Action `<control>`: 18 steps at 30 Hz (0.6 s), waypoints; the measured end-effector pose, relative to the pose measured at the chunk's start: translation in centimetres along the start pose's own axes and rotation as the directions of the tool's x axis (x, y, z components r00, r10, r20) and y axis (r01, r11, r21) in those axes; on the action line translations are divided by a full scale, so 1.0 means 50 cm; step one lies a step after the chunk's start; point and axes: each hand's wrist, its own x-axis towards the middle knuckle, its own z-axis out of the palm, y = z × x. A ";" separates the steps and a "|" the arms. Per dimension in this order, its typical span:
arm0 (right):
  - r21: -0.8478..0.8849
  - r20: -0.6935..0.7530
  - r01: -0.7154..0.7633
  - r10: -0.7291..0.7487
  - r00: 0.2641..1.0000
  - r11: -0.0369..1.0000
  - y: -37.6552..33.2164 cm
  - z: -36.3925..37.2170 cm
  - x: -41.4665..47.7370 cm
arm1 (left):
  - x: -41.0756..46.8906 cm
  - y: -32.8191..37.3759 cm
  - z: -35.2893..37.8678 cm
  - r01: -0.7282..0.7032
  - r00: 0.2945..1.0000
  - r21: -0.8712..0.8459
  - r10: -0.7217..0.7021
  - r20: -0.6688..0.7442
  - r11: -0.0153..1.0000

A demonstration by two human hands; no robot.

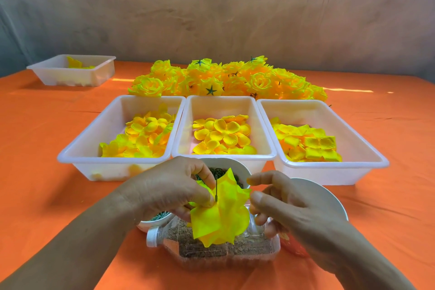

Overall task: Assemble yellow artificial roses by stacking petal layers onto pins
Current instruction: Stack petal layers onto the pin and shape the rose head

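The left hand [169, 190] is pinching the thin green pin [215, 189] with the yellow petal layers [221, 216] on it, low over the clear bottle [235, 252]; if this pinch is loosening, the layers are probably sliding off. The right hand [289, 205] is hovering beside the soft, crinkled fabric, fingers loosely spread

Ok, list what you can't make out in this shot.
Head view only.
Pin: lower end hidden by the petal layer and left hand.
Bowl of green bits: mostly covered by both.
Small bowl: largely under the left wrist.
Plate: partly behind the right hand.
Far tray: contents too small to identify.
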 end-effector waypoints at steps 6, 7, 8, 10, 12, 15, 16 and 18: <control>0.055 0.037 -0.040 0.038 0.999 0.998 -0.005 0.007 -0.003 | -0.003 -0.001 0.002 -0.010 1.000 0.000 0.010 -0.011 1.000; 0.054 0.045 -0.040 0.038 0.998 0.998 -0.004 0.010 -0.002 | -0.003 -0.001 0.002 -0.014 1.000 0.002 0.014 -0.012 1.000; 0.052 0.045 -0.041 0.039 0.998 0.998 -0.003 0.013 -0.001 | -0.003 -0.002 0.001 -0.018 1.000 0.006 0.018 -0.013 1.000; 0.043 0.025 -0.037 0.036 0.999 0.998 -0.001 0.017 0.001 | -0.004 -0.002 0.000 -0.025 1.000 0.013 0.026 -0.015 1.000; 0.028 0.010 -0.032 0.032 0.999 0.999 0.003 0.018 0.004 | -0.005 0.000 -0.001 -0.036 0.999 0.022 0.036 -0.017 0.999; -0.004 0.001 -0.023 0.023 1.000 1.000 0.009 0.019 0.009 | -0.007 0.003 -0.003 -0.050 0.998 0.019 0.051 -0.022 0.999; -0.013 -0.002 -0.019 0.019 1.000 1.000 0.010 0.020 0.011 | -0.007 0.006 -0.004 -0.056 0.998 0.017 0.056 -0.021 0.998; -0.036 -0.012 -0.011 0.010 1.000 0.999 0.012 0.021 0.016 | -0.008 0.012 -0.006 -0.073 0.997 0.033 0.074 -0.019 0.997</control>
